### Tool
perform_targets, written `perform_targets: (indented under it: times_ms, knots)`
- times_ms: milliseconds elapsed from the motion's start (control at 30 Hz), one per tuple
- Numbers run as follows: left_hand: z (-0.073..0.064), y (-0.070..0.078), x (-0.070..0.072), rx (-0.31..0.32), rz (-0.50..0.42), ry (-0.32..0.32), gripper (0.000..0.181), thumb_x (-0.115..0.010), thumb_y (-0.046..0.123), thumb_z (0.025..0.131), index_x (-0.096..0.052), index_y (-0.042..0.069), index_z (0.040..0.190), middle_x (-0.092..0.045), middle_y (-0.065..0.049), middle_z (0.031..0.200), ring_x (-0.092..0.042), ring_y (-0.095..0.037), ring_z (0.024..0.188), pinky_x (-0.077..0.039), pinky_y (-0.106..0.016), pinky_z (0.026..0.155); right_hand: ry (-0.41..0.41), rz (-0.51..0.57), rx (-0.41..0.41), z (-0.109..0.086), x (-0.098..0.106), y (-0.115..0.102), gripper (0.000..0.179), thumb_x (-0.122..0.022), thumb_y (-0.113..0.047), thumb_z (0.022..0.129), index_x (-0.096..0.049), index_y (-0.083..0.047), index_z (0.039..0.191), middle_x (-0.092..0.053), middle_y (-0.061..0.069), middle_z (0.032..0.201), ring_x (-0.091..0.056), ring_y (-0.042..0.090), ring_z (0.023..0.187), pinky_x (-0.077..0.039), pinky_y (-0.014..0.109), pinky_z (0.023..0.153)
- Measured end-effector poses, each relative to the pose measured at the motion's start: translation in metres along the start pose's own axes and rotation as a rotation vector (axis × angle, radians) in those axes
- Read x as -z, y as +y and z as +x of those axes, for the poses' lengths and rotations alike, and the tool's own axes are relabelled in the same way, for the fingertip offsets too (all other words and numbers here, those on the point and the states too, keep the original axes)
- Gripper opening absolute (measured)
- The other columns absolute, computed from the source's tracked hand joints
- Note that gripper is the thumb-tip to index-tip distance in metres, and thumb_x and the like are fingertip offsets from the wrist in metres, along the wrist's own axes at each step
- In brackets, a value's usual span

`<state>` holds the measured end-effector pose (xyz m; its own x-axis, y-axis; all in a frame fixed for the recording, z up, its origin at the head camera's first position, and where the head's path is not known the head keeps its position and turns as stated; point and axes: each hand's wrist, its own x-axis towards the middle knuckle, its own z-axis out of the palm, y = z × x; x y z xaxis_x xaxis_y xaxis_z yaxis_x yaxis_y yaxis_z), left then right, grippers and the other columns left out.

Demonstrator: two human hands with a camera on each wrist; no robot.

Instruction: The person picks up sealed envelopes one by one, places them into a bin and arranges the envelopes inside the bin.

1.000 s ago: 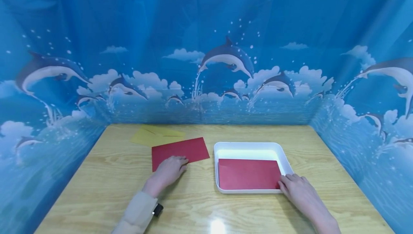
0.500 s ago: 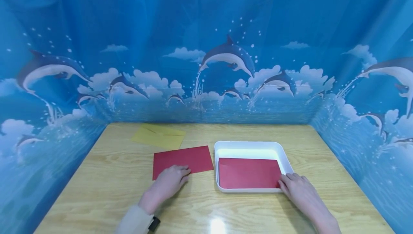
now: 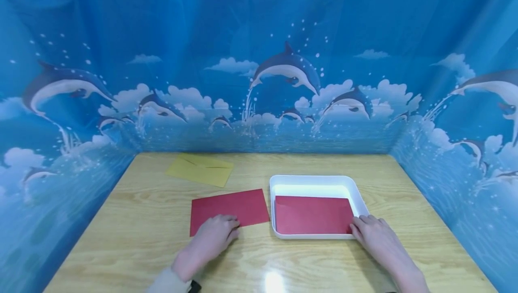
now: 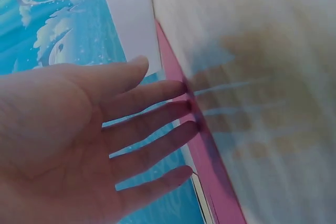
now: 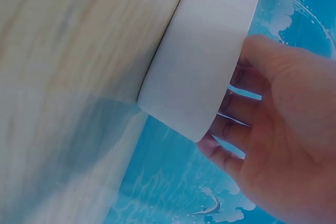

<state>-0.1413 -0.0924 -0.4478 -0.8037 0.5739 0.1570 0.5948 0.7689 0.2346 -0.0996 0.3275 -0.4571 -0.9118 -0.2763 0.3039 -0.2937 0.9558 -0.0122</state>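
On the wooden table lies a red envelope (image 3: 230, 210), and my left hand (image 3: 215, 235) touches its near edge. The left wrist view shows that hand's fingers (image 4: 152, 140) stretched out, tips on the red envelope. To the right stands a white tray (image 3: 310, 179) with another red envelope (image 3: 313, 215) lying flat in its near part. My right hand (image 3: 376, 237) reaches over the tray's near right corner, fingertips at that envelope's corner. In the right wrist view, the tray wall hides the tips of the fingers (image 5: 231, 129) and thumb.
A yellow envelope (image 3: 202, 171) lies at the back left of the table (image 3: 149, 207), behind the red one. A blue curtain (image 3: 259, 23) printed with dolphins closes off the back and both sides.
My left hand has slid the left red envelope toward me and slightly right, off the yellow envelope it partly covered. My right hand stays at the tray's corner.
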Motion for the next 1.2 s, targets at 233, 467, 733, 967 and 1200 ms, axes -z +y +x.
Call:
perform_targets:
  times_ms: [233,467,733,967,1200]
  knots:
    - [0.02,-0.018,0.002,0.087,-0.076,0.055,0.014,-0.071,0.02,0.096,-0.076,0.009,0.103,-0.074,-0.003,0.096,-0.071,-0.021,0.091,-0.058,-0.041,0.08,0.017,0.004,0.011,0.0,0.0,0.0,0.009,-0.074,-0.013,0.089,-0.068,-0.018,0.085,-0.049,-0.01,0.073,-0.054,0.016,0.076,-0.043,0.038,0.067]
    - [0.035,-0.051,0.006,0.228,-0.062,0.052,0.038,-0.076,0.025,0.092,-0.068,0.0,0.119,-0.068,-0.016,0.111,-0.064,-0.034,0.107,-0.055,-0.048,0.091,-0.012,0.012,-0.014,0.0,0.0,-0.001,0.006,-0.073,-0.014,0.09,-0.069,-0.017,0.086,-0.05,-0.009,0.074,-0.054,0.016,0.077,-0.044,0.039,0.068]
    - [0.036,-0.068,0.011,0.285,-0.019,-0.118,0.069,-0.09,0.039,0.074,-0.063,-0.003,0.121,-0.059,-0.018,0.113,-0.056,-0.036,0.105,-0.051,-0.054,0.09,-0.015,0.016,-0.027,0.001,0.0,-0.003,0.015,-0.072,-0.015,0.091,-0.063,-0.02,0.079,-0.048,-0.01,0.072,-0.053,0.016,0.075,-0.045,0.041,0.07]
    - [0.036,-0.071,0.011,0.312,-0.117,-0.106,0.07,-0.096,0.04,0.064,-0.06,0.003,0.111,-0.056,-0.01,0.099,-0.053,-0.028,0.094,-0.045,-0.051,0.087,0.002,0.019,-0.029,0.0,0.001,-0.002,0.014,-0.072,-0.015,0.091,-0.064,-0.019,0.08,-0.048,-0.01,0.073,-0.054,0.016,0.076,-0.045,0.041,0.069]
    - [0.035,-0.076,0.009,0.31,-0.122,-0.076,0.067,-0.097,0.042,0.061,-0.061,0.003,0.102,-0.052,-0.008,0.092,-0.049,-0.025,0.087,-0.045,-0.05,0.085,-0.011,0.021,-0.038,0.001,0.002,-0.001,0.016,-0.071,-0.015,0.092,-0.062,-0.02,0.079,-0.047,-0.011,0.072,-0.054,0.015,0.076,-0.045,0.041,0.069]
